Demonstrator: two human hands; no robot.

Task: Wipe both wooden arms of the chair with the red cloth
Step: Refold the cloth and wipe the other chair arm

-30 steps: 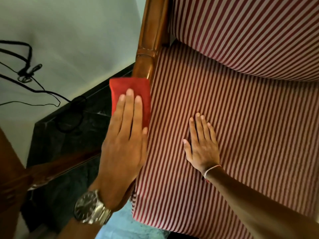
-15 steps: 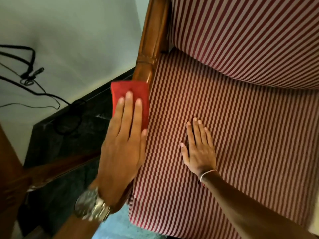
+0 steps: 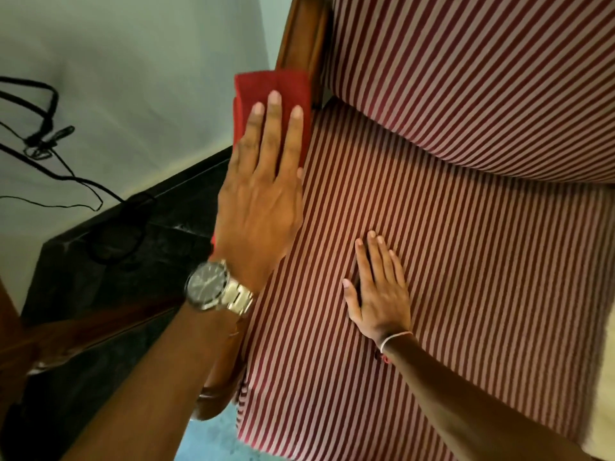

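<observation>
My left hand [image 3: 259, 194], with a silver watch on its wrist, lies flat on the folded red cloth [image 3: 271, 91] and presses it onto the chair's left wooden arm [image 3: 299, 38]. The cloth covers the arm near the backrest; the arm's front end [image 3: 213, 400] shows below my forearm. My right hand [image 3: 379, 291] rests flat, fingers apart, on the red-and-white striped seat cushion [image 3: 466, 261], holding nothing. The chair's other arm is out of view.
The striped backrest [image 3: 466, 61] rises at the top right. A pale wall with black cables [image 3: 43, 134] is on the left, above a dark skirting and dark floor [image 3: 116, 247]. Another piece of brown wooden furniture [image 3: 20, 347] stands at the lower left.
My left hand has slid the red cloth along the wooden arm towards the backrest. My right hand has stayed flat on the seat.
</observation>
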